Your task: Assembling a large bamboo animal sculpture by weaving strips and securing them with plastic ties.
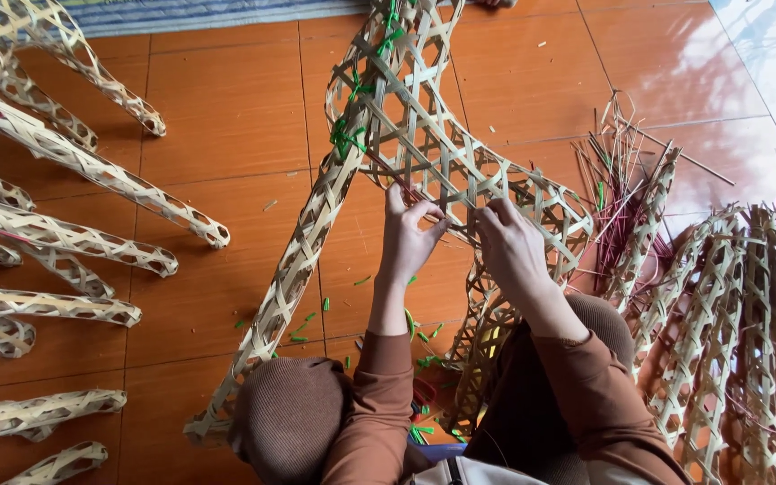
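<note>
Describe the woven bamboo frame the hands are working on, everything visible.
The woven bamboo frame is pale tan open lattice of flat strips crossing in hexagonal gaps. Long narrow woven arms branch from it across the orange tiled floor. Green ties bind its left edge. The left hand and right hand pinch strips near its middle.

Bright daylight from upper right – glare on floor tiles point(765, 54); soft shadows, sharp focus, slight edge distortion.
</note>
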